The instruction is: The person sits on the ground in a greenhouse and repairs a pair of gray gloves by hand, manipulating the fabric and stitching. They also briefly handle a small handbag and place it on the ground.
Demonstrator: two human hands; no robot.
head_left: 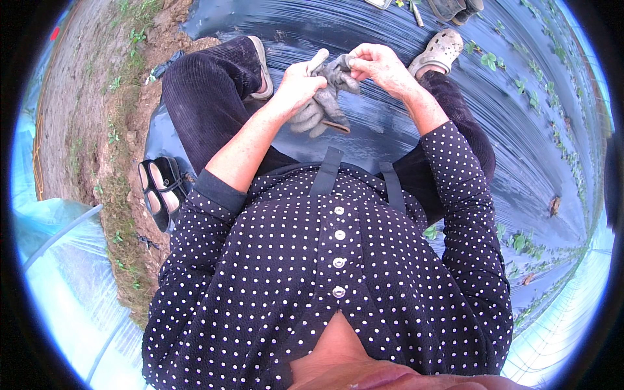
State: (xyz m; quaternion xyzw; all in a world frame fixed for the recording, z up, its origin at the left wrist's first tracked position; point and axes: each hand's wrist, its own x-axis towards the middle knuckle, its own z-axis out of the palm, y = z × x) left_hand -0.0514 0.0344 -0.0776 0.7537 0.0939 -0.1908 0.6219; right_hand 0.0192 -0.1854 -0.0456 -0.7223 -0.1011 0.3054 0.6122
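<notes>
A pair of grey work gloves (325, 104) hangs bunched between my two hands, in front of my lap. My left hand (298, 86) is closed round them from the left, with a light grey glove finger sticking up past the thumb. My right hand (383, 70) pinches the gloves' right edge between thumb and fingertips. Below my hands the glove fingers and a brown-edged cuff dangle loose. How the two gloves overlap is hard to make out.
Dark plastic sheeting (390, 130) covers the ground, with small green plants (493, 61) at right. A beige clog (442, 51) is on my right foot. Black shoes (162, 188) stand at left beside bare soil (71, 123). More footwear (456, 9) is at the top. Clear plastic film (71, 253) lines the lower left.
</notes>
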